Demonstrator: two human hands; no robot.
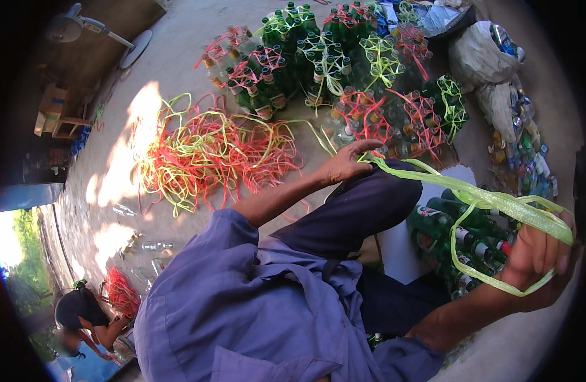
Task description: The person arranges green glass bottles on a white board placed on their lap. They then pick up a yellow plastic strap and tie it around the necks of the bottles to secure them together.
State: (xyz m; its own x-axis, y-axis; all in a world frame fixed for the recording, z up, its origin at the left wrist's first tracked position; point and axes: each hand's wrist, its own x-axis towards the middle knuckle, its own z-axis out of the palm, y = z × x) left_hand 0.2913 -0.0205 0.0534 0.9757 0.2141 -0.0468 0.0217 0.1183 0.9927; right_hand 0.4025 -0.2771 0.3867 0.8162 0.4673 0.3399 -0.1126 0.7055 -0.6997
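Observation:
A yellow-green plastic strap [484, 198] is stretched across my lap from hand to hand. Its left end is pinched in the fingers of my left hand [349, 163], over my knee. My right hand [540, 258], far out to the right, has its fingers closed around the other end, and a loose loop of strap hangs below. A thinner strand runs from near my left hand toward a tangled heap of red and yellow-green straps [210, 156] on the floor. Under the stretched strap, several green bottles [474, 245] lie together beside my leg, partly hidden by my right arm.
Ahead stand several bottle bundles [331, 57] laced with red and yellow-green straps. Sacks [484, 54] and loose bottles and cans [528, 146] line the right side. Clear bottles [156, 246] lie at left, near another person [83, 315] bending down. A pedestal fan [65, 28] stands far left.

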